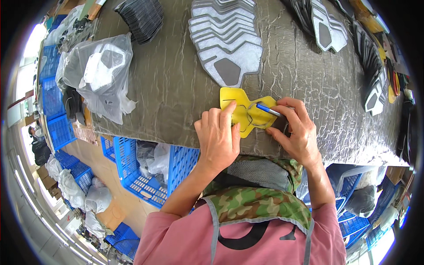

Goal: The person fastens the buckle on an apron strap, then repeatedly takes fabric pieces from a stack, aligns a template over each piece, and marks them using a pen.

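Note:
A yellow template (251,115) with a narrowed middle and dark drawn lines lies near the front edge of the covered table. My left hand (220,134) rests over its left part, index finger and thumb spread apart and pressing on its surface. In my right hand (297,130) a blue-and-white pen (269,109) is pinched, slanting over the right part of the template. The tip of my right thumb is near the template's lower right edge. Just beyond lies a fanned stack of grey-white cut pieces (232,53), the nearest showing a dark grey centre.
A clear plastic bag (101,73) with white pieces lies to the left, a stack of black pieces (140,20) behind it. More cut pieces (329,33) lie at the far right. Blue crates (145,185) stand below the table's front edge.

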Demonstrator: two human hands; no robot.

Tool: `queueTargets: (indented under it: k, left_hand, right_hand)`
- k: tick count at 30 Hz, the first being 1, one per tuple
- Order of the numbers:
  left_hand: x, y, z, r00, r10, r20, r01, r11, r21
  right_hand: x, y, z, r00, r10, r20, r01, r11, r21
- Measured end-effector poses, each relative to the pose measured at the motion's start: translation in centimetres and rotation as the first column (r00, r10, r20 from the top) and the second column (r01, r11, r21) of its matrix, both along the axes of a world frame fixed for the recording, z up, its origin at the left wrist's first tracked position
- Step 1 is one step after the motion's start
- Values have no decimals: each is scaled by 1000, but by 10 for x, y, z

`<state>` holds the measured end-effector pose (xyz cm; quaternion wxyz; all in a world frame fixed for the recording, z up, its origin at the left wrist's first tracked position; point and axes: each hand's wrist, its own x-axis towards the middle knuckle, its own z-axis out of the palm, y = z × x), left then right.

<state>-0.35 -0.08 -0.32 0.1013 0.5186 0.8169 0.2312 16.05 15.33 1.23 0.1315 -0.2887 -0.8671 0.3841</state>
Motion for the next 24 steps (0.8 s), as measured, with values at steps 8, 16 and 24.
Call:
queueTargets:
  k: [8, 16, 24]
  left_hand:
    - [1, -2, -5, 1000, -7, -23, 7, 1000, 19]
    - [-6, -2, -10, 999, -45, -26, 46, 998, 46]
    - [-7, -2, -16, 998, -49, -36, 53, 992, 115]
  right_hand:
    - [2, 0, -1, 1000, 23, -12, -23, 999, 44]
    - [4, 0, -7, 1000, 30, -10, -29, 998, 57]
    - [3, 1, -8, 1000, 10, 11, -11, 999, 51]
